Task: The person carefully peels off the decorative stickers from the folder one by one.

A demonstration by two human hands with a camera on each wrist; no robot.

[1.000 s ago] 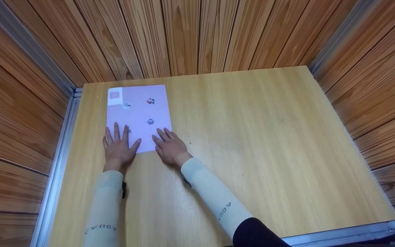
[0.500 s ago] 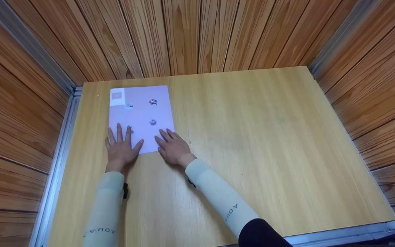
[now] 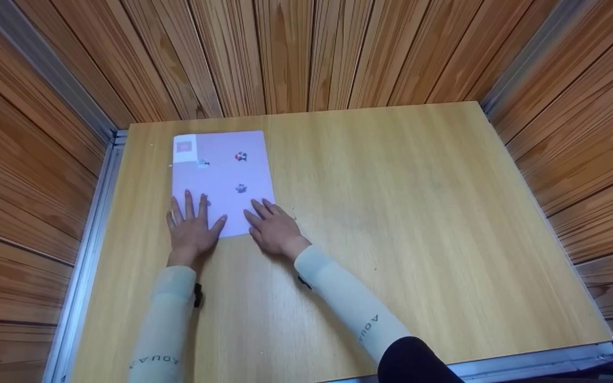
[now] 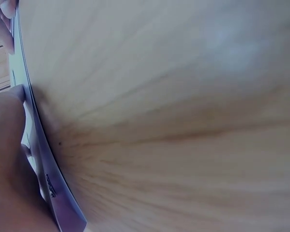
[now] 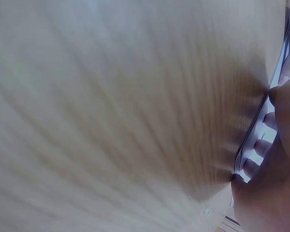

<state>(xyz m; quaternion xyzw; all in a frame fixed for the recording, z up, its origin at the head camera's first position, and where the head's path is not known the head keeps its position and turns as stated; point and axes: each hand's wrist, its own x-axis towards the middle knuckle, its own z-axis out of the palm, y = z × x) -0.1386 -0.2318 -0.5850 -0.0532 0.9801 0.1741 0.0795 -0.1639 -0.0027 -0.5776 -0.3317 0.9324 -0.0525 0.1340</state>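
A thin lilac notebook [image 3: 221,175] lies flat near the table's back left in the head view. Small cartoon figures dot its cover, and a white label sits in its far left corner. My left hand [image 3: 192,234] rests on the near left corner with fingers spread, thumb angled inward. On the near right corner my right hand [image 3: 276,231] lies palm down, its fingertips on the cover. Both wrist views catch the notebook [image 4: 65,208] edge-on, low against the wood, with the hands over it. Part of its near edge is hidden under the hands.
The wooden table [image 3: 418,213] extends far to the right of the notebook. Wood-panelled walls [image 3: 285,58] enclose it at the back and both sides. Metal rails [image 3: 91,223] run along the left side and the front right edge.
The notebook and both hands have slid slightly to the right across the table. The hands keep the same spread pose on the cover.
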